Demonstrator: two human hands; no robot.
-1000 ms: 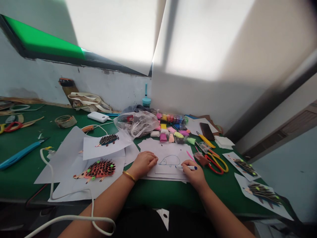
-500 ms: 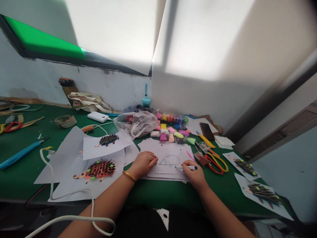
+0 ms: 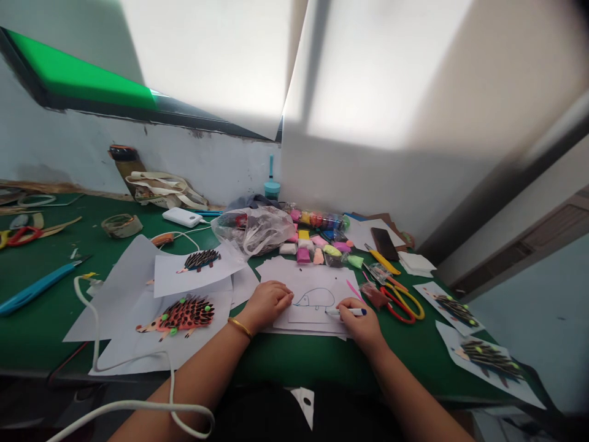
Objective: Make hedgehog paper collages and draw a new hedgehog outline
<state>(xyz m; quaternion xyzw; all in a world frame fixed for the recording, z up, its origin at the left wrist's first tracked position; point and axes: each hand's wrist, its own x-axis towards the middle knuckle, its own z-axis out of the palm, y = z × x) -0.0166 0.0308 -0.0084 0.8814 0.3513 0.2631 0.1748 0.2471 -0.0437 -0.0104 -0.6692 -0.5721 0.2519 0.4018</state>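
Observation:
My right hand is closed around a white marker pen with a dark blue end. The pen's tip touches the sheet of paper near the lower right of a hedgehog outline. That outline has a pointed snout, an eye, a curved back and a small leg. My left hand lies flat on the left part of the paper, fingers stretched out, holding nothing. More white sheets lie under the drawing.
Finished hedgehog pictures lie left and right. Behind the paper are coloured clay packets and a plastic bag. Scissors and a phone sit to the right. A white cable runs across the left; a blue craft knife lies further left.

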